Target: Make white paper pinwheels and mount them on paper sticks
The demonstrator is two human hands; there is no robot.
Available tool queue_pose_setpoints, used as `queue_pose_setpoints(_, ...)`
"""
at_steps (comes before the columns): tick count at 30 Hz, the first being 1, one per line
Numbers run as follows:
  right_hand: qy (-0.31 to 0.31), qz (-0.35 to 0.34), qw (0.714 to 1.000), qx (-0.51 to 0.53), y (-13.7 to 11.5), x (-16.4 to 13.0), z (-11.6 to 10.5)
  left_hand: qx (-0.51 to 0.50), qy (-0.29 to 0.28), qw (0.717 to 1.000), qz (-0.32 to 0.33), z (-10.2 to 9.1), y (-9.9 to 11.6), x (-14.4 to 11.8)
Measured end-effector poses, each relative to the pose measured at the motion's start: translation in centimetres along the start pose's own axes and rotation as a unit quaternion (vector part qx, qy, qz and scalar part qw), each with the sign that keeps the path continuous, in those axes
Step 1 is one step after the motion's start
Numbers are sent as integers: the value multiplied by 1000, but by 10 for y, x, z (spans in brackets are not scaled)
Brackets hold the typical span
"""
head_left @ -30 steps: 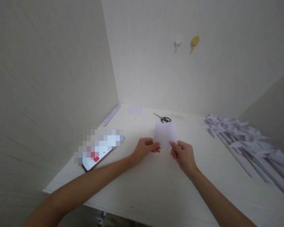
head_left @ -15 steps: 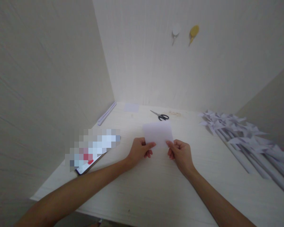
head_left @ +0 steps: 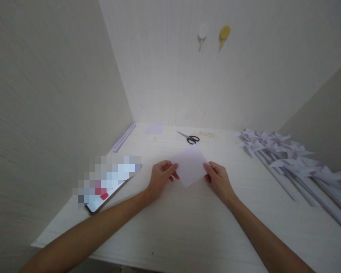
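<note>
Between both hands is a small square sheet of white paper, turned so that one corner points toward me. My left hand pinches its left side, thumb on top and fingers curled beneath. On the opposite side, my right hand grips the sheet with the thumb over its edge. The paper looks flat, without a visible fold. Just beyond it, a pair of scissors with black handles lies on the table, blades pointing left.
Several paper pinwheels on rolled paper sticks lie at the right of the white table. A phone, partly blurred, rests at the left. Paper sticks and another paper piece lie at the back. Two hooks hang on the wall.
The paper has been rotated from square-on to a diamond position. Both hands have shifted their grip from its near corners to its left and right sides. The view has tilted slightly.
</note>
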State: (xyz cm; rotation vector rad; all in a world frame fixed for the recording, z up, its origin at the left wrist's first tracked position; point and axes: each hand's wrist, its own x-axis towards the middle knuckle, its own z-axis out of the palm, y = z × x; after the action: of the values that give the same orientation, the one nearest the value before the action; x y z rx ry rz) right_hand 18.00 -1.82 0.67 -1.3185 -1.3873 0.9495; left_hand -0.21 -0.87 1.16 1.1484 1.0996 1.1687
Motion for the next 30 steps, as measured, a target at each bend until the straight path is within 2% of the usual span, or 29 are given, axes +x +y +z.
queue_pose_setpoints(2, -16, 4, 1000, -24, 3, 3, -3, -16, 28, 999, 6, -2, -1, 2)
queue_pose_setpoints(5, 14, -1, 999, -44, 5, 5, -4, -4, 28, 1000, 11, -4, -3, 3)
queue_pose_setpoints(10, 111, -5, 993, -40, 6, 6, -3, 59, -42, 997, 5, 1, -3, -3)
queue_pose_setpoints(12, 133, -20, 991, -29, 5, 5, -2, 59, -65, 996, 2, 3, -2, -6)
queue_pose_setpoints(17, 67, -102, 992, 10, -1, 0, 1, 18, -60, 998, -16, 3, -2, -7)
queue_pose_setpoints(21, 38, -169, 985, -2, -5, -5, 3, -1, -70, 997, -29, 2, -4, -5)
queue_pose_setpoints(25, 37, -180, 983, 12, -5, -5, 3, -8, -93, 996, -18, 2, -4, -6)
queue_pose_setpoints(30, 2, -159, 987, 31, -3, -2, 2, 20, -124, 992, 3, 2, -6, -9)
